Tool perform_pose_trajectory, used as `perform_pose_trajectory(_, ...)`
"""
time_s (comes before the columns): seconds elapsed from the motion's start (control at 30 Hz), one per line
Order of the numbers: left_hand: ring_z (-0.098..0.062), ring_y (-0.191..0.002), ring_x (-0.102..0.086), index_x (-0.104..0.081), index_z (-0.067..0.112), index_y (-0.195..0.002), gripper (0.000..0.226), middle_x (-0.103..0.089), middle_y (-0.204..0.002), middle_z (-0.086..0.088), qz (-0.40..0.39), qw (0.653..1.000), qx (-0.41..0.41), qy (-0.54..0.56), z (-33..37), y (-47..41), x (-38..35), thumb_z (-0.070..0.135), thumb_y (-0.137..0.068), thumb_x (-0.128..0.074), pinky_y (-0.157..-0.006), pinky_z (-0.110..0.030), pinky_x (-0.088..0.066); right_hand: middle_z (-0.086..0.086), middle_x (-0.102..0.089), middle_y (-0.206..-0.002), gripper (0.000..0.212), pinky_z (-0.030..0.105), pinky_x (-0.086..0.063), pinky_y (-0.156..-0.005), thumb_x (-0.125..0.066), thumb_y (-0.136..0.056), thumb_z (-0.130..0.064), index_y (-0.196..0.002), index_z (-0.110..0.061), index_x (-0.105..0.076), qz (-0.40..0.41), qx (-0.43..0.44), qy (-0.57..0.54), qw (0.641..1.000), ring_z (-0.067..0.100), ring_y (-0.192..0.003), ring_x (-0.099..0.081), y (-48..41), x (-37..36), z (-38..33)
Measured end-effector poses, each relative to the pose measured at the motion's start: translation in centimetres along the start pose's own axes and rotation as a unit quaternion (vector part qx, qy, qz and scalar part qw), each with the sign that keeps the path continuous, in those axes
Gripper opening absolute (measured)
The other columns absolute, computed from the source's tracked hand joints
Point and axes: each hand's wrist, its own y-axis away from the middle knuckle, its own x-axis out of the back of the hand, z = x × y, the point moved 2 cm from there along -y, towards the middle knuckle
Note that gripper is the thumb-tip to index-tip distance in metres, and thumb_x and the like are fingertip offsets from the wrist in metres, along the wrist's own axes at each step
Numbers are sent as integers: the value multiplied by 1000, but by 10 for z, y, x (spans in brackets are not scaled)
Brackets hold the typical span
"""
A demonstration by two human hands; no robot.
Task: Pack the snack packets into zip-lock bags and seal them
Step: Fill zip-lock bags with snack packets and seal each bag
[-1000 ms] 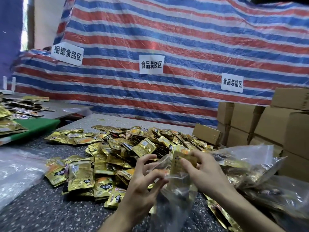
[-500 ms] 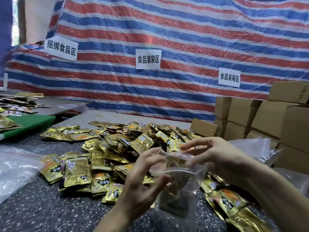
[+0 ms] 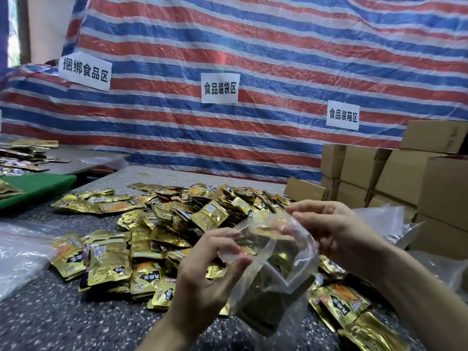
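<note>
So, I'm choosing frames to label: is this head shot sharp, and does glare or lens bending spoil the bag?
Head view: mostly sharp; the zip-lock bag is smeared at its bottom, with pale sheen; left hand and right hand read clearly; wide-angle bending bows the striped tarp; the window is blown out.

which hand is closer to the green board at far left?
Left. The left hand pinches the mouth of the zip-lock bag, well to the right of the green board. The right hand pinches the mouth's other side, even further right.
</note>
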Motion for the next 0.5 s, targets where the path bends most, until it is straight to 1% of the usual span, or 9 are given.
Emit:
perform_pose_trajectory(0.07, -14, -106, -68, -59, 24, -97, 24, -67, -114, 11, -12, 999, 34, 5, 2, 1, -3, 46, -90, -65, -84, -34, -59, 22, -73, -96, 23, 26, -57, -56, -71, -76, -10, -98, -9, -78, 1, -16, -6, 1000, 22, -72, -70, -4, 4, 9)
perform_pose_trajectory(0.1, -9, -102, -69, -57, 29, -96, 25, -66, -115, 15, -16, 998, 55, 7, 2, 1, -4, 52, -89, -64, -81, -31, -59, 22, -73, -97, 22, 28, -55, -59, -71, -79, -12, -100, -12, -77, 22, -22, 20, 999, 22, -74, -68, -8, 9, 14)
perform_pose_trajectory(0.17, -6, -100, -68, -53, 35, -94, 25, -63, -117, 20, -21, 997, 79, -1, 1, 2, -6, 59, -88, -61, -78, -28, -60, 12, -75, -92, 13, 27, -53, -58, -68, -89, -15, -99, -15, -76, 109, -17, 110, 988, 18, -71, -67, -21, 19, 22)
perform_pose_trajectory(0.23, -6, -106, -65, -52, 35, -95, 24, -60, -118, 20, -26, 997, 74, -13, 0, 3, -8, 58, -89, -58, -80, -24, -58, 3, -76, -85, 10, 24, -56, -58, -65, -96, -14, -99, -17, -74, 201, 14, 232, 952, 12, -73, -69, -38, 29, 30)
perform_pose_trajectory(0.27, -6, -110, -63, -51, 34, -96, 24, -59, -119, 19, -28, 997, 66, -18, 1, 3, -8, 57, -90, -57, -83, -22, -57, 1, -76, -88, 11, 24, -58, -64, -65, -96, -13, -102, -18, -72, 222, 37, 306, 925, 13, -81, -70, -47, 34, 34)
perform_pose_trajectory(0.33, -6, -115, -60, -52, 32, -98, 24, -57, -120, 20, -28, 998, 52, -30, 1, 3, -9, 55, -92, -57, -87, -17, -51, -1, -71, -107, 19, 28, -55, -83, -65, -96, -14, -114, -19, -68, 209, 58, 448, 867, 14, -100, -65, -67, 41, 45)
perform_pose_trajectory(0.4, -6, -117, -58, -53, 29, -100, 26, -56, -120, 18, -30, 998, 32, -45, 2, 3, -10, 54, -93, -56, -90, -13, -47, -1, -64, -129, 39, 36, -50, -99, -72, -91, -21, -129, -20, -61, 169, 34, 542, 822, 16, -117, -58, -86, 49, 56)
perform_pose_trajectory(0.47, -6, -117, -58, -53, 26, -101, 26, -56, -119, 13, -30, 998, 4, -60, 2, 2, -10, 51, -94, -57, -90, -10, -46, 0, -58, -138, 63, 45, -47, -105, -79, -84, -32, -140, -20, -52, 142, 6, 598, 789, 20, -126, -54, -104, 56, 66)
perform_pose_trajectory(0.5, -5, -117, -58, -54, 25, -101, 26, -56, -118, 12, -27, 997, -8, -65, 2, 2, -10, 49, -94, -57, -90, -9, -45, 1, -58, -138, 68, 48, -47, -105, -78, -84, -34, -143, -20, -48, 134, -8, 625, 769, 22, -126, -55, -113, 58, 71)
